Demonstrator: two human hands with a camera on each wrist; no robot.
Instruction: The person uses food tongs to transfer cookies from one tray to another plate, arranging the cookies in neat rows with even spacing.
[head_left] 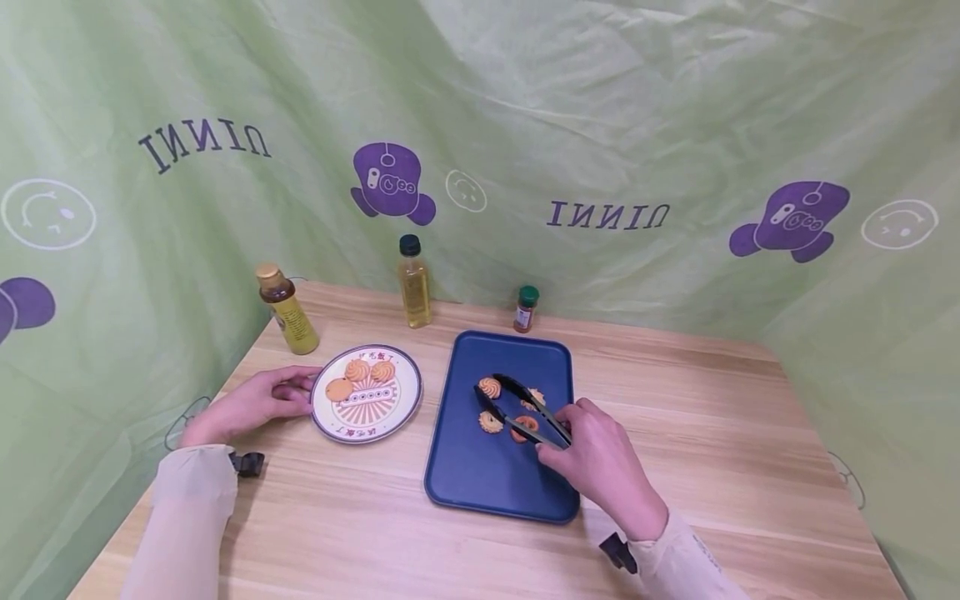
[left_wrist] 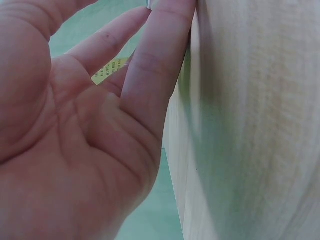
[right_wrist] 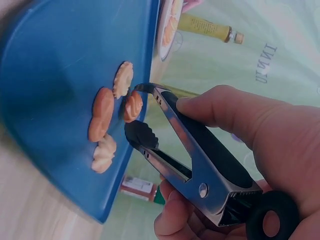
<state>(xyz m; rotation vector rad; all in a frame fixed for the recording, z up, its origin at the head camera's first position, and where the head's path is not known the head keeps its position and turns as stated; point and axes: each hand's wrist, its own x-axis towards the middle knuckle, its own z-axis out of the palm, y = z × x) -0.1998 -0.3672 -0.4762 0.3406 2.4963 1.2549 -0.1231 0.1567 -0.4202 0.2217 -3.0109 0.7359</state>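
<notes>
In the head view my left hand (head_left: 258,402) holds the left rim of a round patterned plate (head_left: 405,417), with its thumb and fingers at the edge. Its palm and extended fingers fill much of the left wrist view. On the plate lie two swirl cookies (head_left: 382,372) and a flat round cookie (head_left: 339,389). My right hand (head_left: 607,458) grips black-and-metal tongs (right_wrist: 205,170) over a blue tray (head_left: 487,483). The spread tong tips stand on either side of a swirl cookie (right_wrist: 133,106). Near it are a ring-shaped cookie (head_left: 524,428) and two pale cookies (right_wrist: 123,80).
A yellow-labelled bottle (head_left: 292,321) stands behind the plate at the left. Farther back are an oil bottle (head_left: 415,287) and a small green-capped jar (head_left: 526,308), just beyond the tray. A green printed curtain (head_left: 637,125) surrounds the wooden table (head_left: 697,433).
</notes>
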